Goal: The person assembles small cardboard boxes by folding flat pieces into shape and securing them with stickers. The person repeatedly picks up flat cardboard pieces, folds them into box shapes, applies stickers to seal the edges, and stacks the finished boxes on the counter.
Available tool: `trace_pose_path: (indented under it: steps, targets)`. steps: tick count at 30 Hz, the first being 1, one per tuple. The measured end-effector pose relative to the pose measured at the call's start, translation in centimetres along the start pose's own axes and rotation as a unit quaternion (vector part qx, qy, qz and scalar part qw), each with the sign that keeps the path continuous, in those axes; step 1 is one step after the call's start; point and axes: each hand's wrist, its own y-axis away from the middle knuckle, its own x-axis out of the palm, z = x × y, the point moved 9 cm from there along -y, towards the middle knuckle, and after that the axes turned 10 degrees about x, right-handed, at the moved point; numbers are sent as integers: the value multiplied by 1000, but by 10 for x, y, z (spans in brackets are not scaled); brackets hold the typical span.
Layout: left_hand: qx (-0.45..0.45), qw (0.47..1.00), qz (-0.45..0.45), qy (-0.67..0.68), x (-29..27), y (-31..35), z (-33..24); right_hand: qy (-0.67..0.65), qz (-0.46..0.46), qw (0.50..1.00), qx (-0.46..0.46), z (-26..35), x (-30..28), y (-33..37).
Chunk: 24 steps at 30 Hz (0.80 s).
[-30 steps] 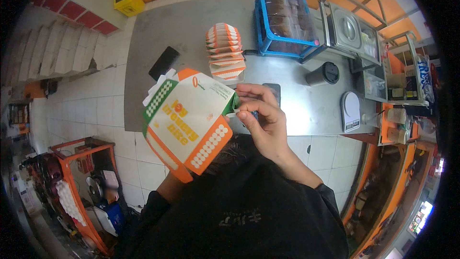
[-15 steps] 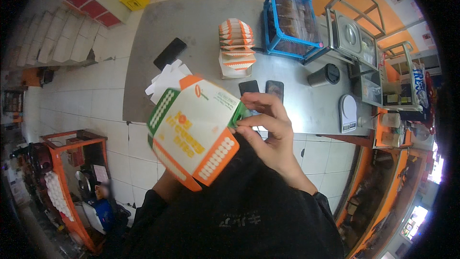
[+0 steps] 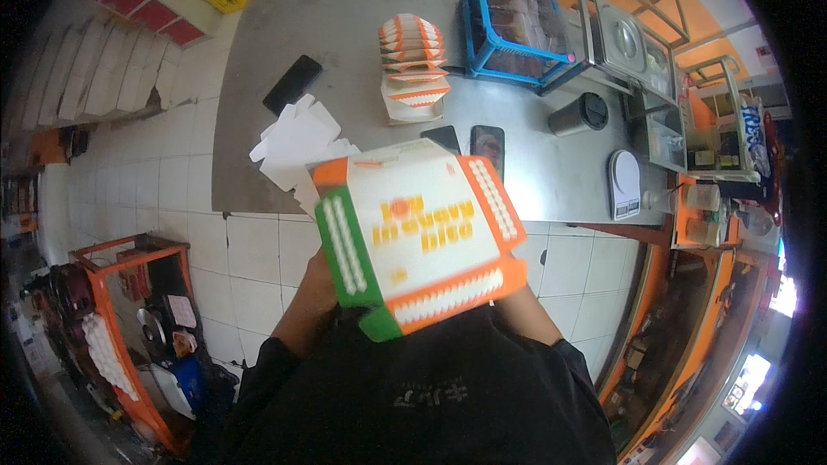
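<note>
Here, a grey steel table takes up most of the upper middle of the view. On the floor off its left side stands an orange-framed rack. At the table's right end is a metal stand with a lidded steel pan, and next to that, toward the far edge, a blue plastic crate with clear-wrapped brown goods inside. Near the table's middle, a row of nested orange-and-white cartons runs from the far side toward the near one.

The unfolded carton, white with orange and green flaps, is raised in front of the person, overlapping the table's near edge, its printed face up. White cardboard lies flat on the table's near left part. The left hand and right hand reach behind the carton from below; their fingers are hidden, so I cannot tell whether either is gripping it.

On the table's right part stand a dark-lidded tumbler and, closer to the near edge, a white scale. One black phone lies on the table's left part; two more phones lie near its near edge, just behind the carton.
</note>
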Motion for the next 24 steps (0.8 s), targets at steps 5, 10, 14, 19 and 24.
trace_pose_path:
  steps: [5,10,14,19,24]
  targets:
    - [45,998,42,24,17,-13,1,365,-128,919,-70,24,-17,9]
    - [-9,993,-2,114,15,-5,9,356,-115,902,-217,47,6,28]
    - [-101,971,-88,196,15,7,21,356,-113,907,-194,40,6,33]
    - [-213,821,-88,523,55,20,31,302,-100,928,-193,36,10,32]
    - [-170,823,-95,534,52,23,32,345,-139,905,-209,28,22,39]
